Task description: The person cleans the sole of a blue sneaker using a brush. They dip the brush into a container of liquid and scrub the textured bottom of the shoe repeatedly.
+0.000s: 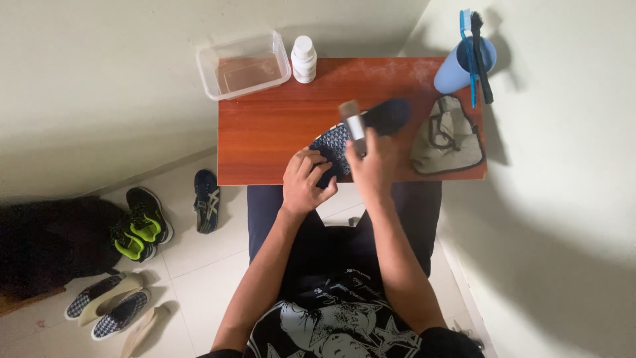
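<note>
left hand [306,184] gripping dark shoe [358,132], right hand [372,162] holding brush [353,120]

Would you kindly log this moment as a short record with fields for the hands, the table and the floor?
left hand: grips the dark patterned shoe at its near end
right hand: holds a small brush over the shoe
table: clear tub, white bottle, blue cup with brushes, grey shoe
floor: green-and-black sneakers, one dark sneaker, checked flats
</note>
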